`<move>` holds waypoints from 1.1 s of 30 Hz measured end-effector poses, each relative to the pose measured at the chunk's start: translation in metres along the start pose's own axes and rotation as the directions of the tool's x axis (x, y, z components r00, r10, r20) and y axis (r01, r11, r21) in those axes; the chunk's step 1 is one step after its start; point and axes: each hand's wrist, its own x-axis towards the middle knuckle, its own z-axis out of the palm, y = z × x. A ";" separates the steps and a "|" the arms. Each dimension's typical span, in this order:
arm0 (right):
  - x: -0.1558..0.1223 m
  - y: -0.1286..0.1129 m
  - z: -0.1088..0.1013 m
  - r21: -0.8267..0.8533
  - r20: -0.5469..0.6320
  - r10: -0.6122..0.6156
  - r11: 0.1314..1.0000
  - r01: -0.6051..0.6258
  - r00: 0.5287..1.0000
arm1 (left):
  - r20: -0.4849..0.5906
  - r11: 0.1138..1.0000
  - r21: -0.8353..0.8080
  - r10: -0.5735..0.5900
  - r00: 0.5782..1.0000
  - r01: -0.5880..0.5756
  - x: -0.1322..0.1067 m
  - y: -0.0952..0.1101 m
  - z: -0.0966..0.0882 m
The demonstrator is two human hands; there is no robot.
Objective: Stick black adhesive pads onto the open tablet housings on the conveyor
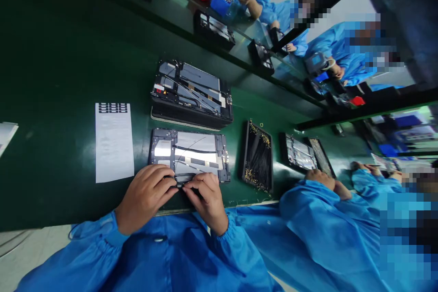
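Note:
An opened phone-like device (196, 143), with silver plates, black ribbon cables and a dark frame, lies flat on the green table before me. A thin dark wire curves over its silver plate. My left hand (147, 194) is closed, its fingertips pressed together at the device's near edge. Close beside it, my right hand (207, 196) pinches at the same edge with thumb and forefinger. A small dark part shows between the two sets of fingertips, too small to name. Behind stands a stack of similar opened devices (191, 91).
To the right sits a black tray (242, 164) of thin black wires with gold-coloured ends. A printed white sheet (114, 146) lies left. A raised shelf (171, 13) crosses the back, bearing more devices. A co-worker's sleeve (308, 210) is close on my right; other people work opposite.

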 end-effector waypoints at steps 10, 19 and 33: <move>0.002 0.008 -0.001 -0.049 0.079 -0.112 0.992 0.117 0.990 | 0.008 1.000 -0.003 0.001 1.000 -0.001 0.000 0.000 0.000; -0.022 0.006 0.009 -0.105 -0.061 -0.184 0.979 0.177 0.981 | 0.003 1.000 -0.021 -0.012 1.000 0.013 0.000 -0.001 0.003; 0.123 -0.038 0.017 0.103 0.242 -0.323 0.946 0.306 0.915 | -0.113 0.925 0.248 -0.268 0.957 0.288 0.014 -0.090 -0.091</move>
